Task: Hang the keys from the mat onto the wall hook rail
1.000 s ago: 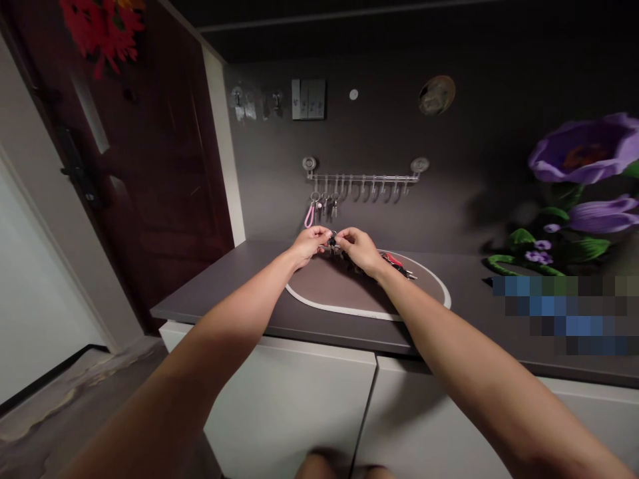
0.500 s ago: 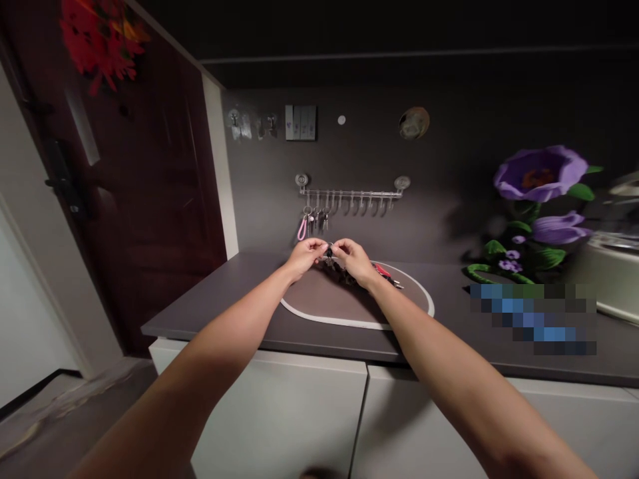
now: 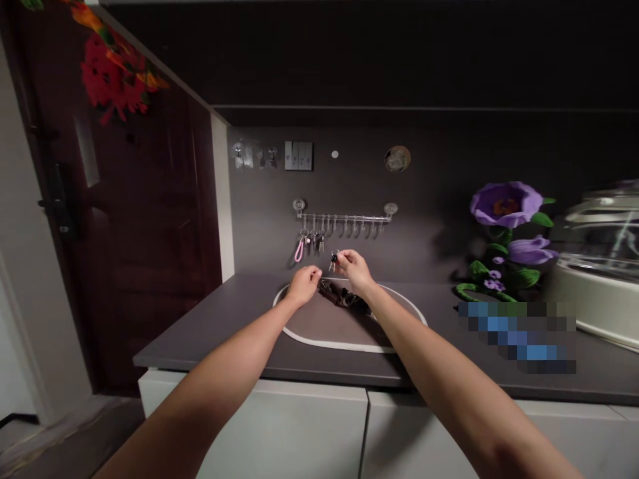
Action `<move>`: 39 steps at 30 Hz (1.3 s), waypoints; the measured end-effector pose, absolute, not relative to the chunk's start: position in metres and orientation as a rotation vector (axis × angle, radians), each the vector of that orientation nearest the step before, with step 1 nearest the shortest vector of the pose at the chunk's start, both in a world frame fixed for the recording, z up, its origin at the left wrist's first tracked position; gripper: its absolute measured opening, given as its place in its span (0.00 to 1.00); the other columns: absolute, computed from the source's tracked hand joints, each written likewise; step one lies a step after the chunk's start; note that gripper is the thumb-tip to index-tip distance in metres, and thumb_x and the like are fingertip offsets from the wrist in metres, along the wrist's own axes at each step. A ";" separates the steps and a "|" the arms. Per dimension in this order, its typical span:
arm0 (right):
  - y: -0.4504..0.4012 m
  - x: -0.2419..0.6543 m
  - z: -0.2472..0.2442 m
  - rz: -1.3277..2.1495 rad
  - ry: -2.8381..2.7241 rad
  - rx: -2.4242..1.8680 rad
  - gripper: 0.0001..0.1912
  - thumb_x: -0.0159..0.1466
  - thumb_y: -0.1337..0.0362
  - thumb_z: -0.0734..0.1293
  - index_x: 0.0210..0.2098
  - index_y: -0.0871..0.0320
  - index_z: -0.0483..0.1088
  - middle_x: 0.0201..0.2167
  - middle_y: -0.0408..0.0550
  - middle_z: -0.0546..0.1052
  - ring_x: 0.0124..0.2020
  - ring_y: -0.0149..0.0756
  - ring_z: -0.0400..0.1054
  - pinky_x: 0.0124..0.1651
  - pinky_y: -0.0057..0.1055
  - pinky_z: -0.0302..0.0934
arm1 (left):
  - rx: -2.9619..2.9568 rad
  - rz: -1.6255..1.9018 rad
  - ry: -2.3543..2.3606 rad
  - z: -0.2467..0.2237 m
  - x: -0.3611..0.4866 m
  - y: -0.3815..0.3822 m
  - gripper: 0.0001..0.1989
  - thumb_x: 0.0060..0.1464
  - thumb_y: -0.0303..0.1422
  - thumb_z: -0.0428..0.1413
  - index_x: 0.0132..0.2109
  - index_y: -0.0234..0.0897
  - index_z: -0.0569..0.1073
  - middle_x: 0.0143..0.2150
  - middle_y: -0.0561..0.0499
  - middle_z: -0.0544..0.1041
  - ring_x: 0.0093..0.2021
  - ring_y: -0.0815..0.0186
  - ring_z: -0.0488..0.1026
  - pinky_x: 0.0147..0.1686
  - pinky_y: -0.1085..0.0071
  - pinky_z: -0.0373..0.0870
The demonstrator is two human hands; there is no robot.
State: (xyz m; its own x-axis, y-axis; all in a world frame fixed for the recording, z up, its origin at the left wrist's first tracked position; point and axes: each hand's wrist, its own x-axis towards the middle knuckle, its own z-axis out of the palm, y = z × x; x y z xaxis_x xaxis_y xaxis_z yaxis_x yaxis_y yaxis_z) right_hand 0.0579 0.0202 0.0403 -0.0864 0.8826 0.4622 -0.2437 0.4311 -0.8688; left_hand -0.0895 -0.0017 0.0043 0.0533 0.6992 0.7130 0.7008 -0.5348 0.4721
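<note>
Pinching small key (image 3: 333, 261) in right hand (image 3: 354, 271) above oval mat (image 3: 324, 339); left hand (image 3: 304, 285) apart, contents unclear. Slim fingertip grip could let key drop.

Single head-worn view, from just in front of tabletop (image 3: 210, 326), facing forward and down toward wall (image 3: 439, 179) behind tabletop. Fairly near: left hand (image 3: 303, 286) and right hand (image 3: 354, 271) mid-frame, door (image 3: 144, 233) left of wall, cabinets (image 3: 284, 432) below tabletop.
</note>
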 end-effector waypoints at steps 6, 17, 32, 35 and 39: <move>0.030 0.050 0.079 1.096 -1.207 -0.719 0.04 0.55 0.69 0.63 0.25 0.60 0.62 0.20 0.40 0.68 0.23 0.25 0.65 0.31 0.28 0.65 | -2.279 -1.491 -1.556 -0.002 -0.088 0.003 0.12 0.54 0.33 0.45 0.32 0.34 0.71 0.26 0.51 0.72 0.27 0.70 0.65 0.30 0.74 0.58; 0.052 0.021 0.114 1.119 -1.058 -0.822 0.06 0.57 0.75 0.59 0.26 0.60 0.62 0.18 0.40 0.67 0.19 0.23 0.64 0.30 0.27 0.66 | -2.239 -1.495 -1.598 -0.002 -0.089 0.005 0.12 0.54 0.33 0.44 0.32 0.35 0.71 0.27 0.50 0.72 0.28 0.68 0.66 0.31 0.73 0.59; 0.062 0.013 0.111 1.194 -0.999 -0.844 0.05 0.58 0.74 0.59 0.28 0.61 0.62 0.17 0.41 0.67 0.20 0.24 0.64 0.30 0.26 0.67 | -2.226 -1.483 -1.613 0.002 -0.088 0.002 0.11 0.54 0.31 0.44 0.31 0.35 0.70 0.26 0.50 0.71 0.28 0.68 0.66 0.32 0.72 0.58; 0.060 0.015 0.109 1.207 -1.006 -0.852 0.05 0.58 0.75 0.58 0.28 0.61 0.63 0.17 0.42 0.67 0.20 0.24 0.64 0.30 0.28 0.68 | -2.231 -1.484 -1.616 0.003 -0.089 0.002 0.11 0.54 0.31 0.44 0.31 0.35 0.70 0.26 0.50 0.72 0.29 0.67 0.66 0.32 0.72 0.59; 0.060 0.018 0.106 1.229 -1.014 -0.859 0.06 0.58 0.75 0.58 0.27 0.61 0.63 0.18 0.42 0.67 0.20 0.24 0.64 0.30 0.29 0.67 | -2.228 -1.494 -1.627 0.003 -0.090 0.002 0.11 0.54 0.31 0.44 0.30 0.35 0.70 0.26 0.50 0.72 0.28 0.67 0.66 0.32 0.72 0.59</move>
State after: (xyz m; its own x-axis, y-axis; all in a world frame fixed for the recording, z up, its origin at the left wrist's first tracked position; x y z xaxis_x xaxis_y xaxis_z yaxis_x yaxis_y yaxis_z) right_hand 0.0176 0.0601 0.1060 0.0417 0.9885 0.1455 -0.3307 0.1511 -0.9316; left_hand -0.0896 0.0021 0.0026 0.0087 0.7342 0.6789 0.7388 -0.4622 0.4905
